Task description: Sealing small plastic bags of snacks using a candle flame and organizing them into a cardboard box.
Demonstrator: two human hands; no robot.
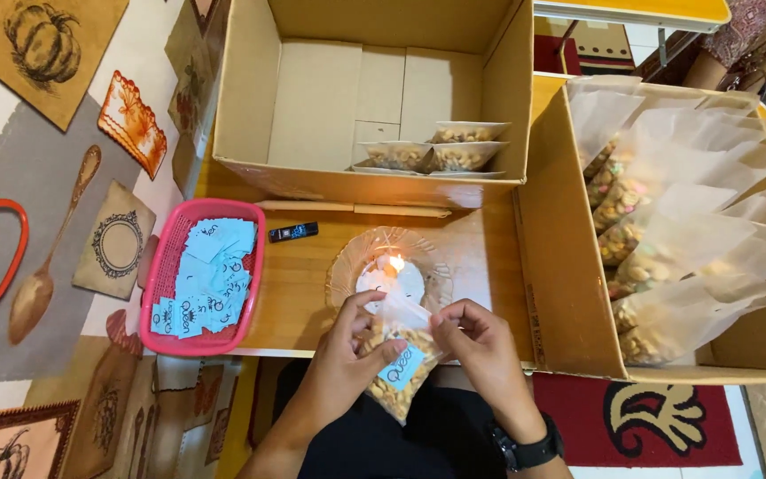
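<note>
My left hand [340,350] and my right hand [476,341] together hold a clear plastic bag of small snacks [398,372] with a light blue paper label inside. Both hands pinch the bag's open top just in front of a lit candle [394,263]. The candle stands in a clear glass dish [347,266] on the low wooden table [299,284]. A black watch sits on my right wrist.
A pink basket [160,266] of blue paper labels sits to the left, a black lighter [293,231] behind it. A cardboard box [250,106] at the back holds sealed snack bags. Another box [560,284] on the right is full of unsealed bags. A patterned mat covers the floor.
</note>
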